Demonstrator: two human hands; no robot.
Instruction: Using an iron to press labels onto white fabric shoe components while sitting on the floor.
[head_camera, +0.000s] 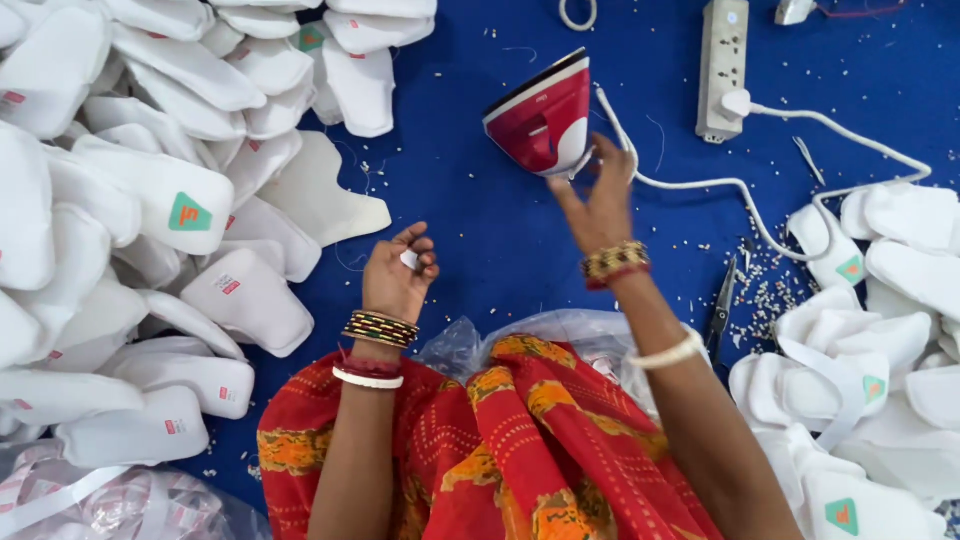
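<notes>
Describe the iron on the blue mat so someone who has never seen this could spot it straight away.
Start at the blue mat between the two heaps of white fabric pieces, and look to its upper middle, just left of the white power strip. There stands the iron, tilted, with the right hand reaching up to it. It is the only red thing on the mat, with a white cord trailing from it.

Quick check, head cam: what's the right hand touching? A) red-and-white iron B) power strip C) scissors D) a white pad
A: the right hand reaches forward with its fingertips on the rear of the red-and-white iron, which stands on the blue surface; the scissors and power strip lie apart from it.
</notes>
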